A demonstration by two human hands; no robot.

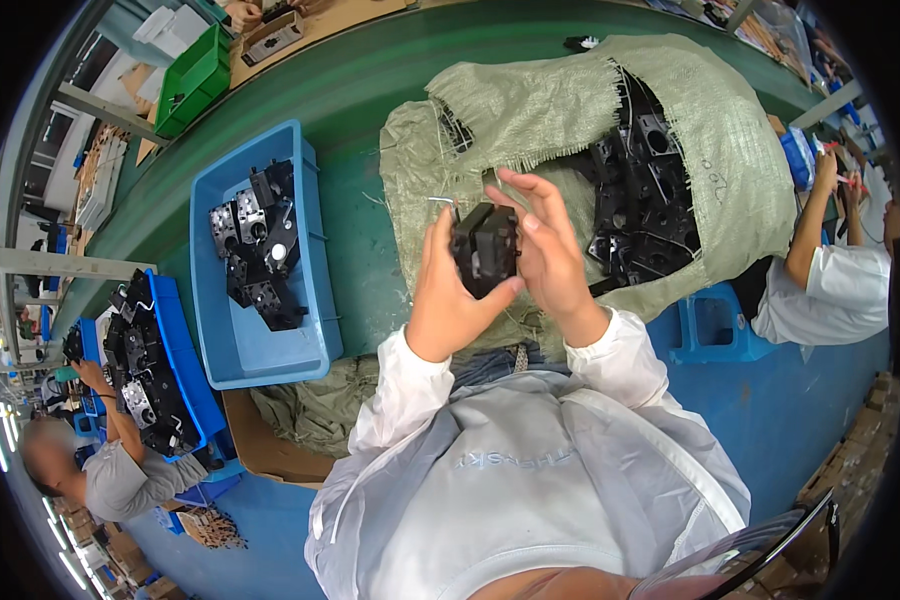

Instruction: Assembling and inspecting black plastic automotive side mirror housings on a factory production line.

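A dark black moulded plastic part (486, 250) is held up in front of my chest, above the near edge of a woven sack. My left hand (444, 300) is closed round its left side, the thumb along the bottom. My right hand (558, 262) curves about the right side, with fingertips at the top edge. A thin bent metal piece (442, 200) sticks out by my left fingertips; what it joins is hidden. Beyond my hands, the torn pale green woven sack (560, 85) lies on the green bench, more black plastic parts (645, 190) showing through its opening.
On the left stands a light blue bin (310, 300) with several black parts (260, 240). A green crate (192, 82) sits farther back. A cardboard box (270, 450) is below the bench. People work at left and right; a blue stool (715, 325) is at right.
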